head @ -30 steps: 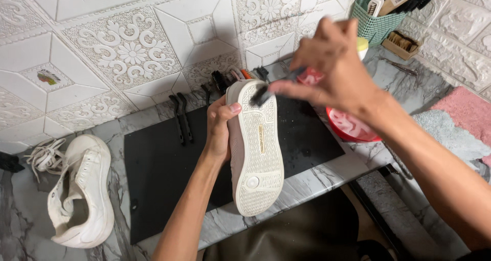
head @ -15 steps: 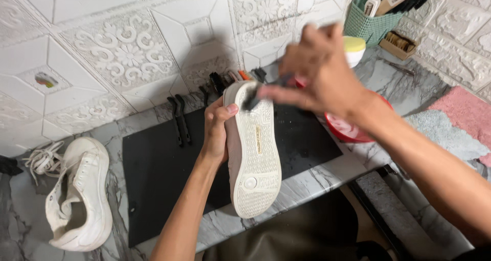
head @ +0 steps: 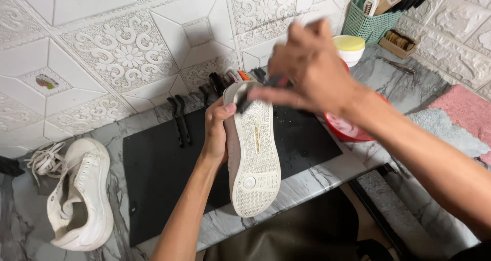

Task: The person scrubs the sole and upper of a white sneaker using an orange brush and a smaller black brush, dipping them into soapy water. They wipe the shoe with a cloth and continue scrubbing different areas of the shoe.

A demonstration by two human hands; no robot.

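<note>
My left hand (head: 216,130) grips a white sneaker (head: 252,153) by its side, sole turned up toward me, above a black mat (head: 158,174). My right hand (head: 312,69) is blurred with motion at the toe end of the sole. It pinches a small dark brush (head: 245,103) whose tip touches the sole near the toe. The other white sneaker (head: 79,194) lies on the marble counter at the left, laces loose.
A red bowl (head: 348,130) sits behind my right forearm. A yellow-lidded white tub (head: 349,47) and a green basket of brushes (head: 373,20) stand at the back right. Black tools (head: 179,123) lie at the mat's far edge. Pink and grey cloths (head: 460,117) lie right.
My right hand has shifted slightly left and back over the toe of the sole with the brush. The left hand and the sneaker stay almost in place.
</note>
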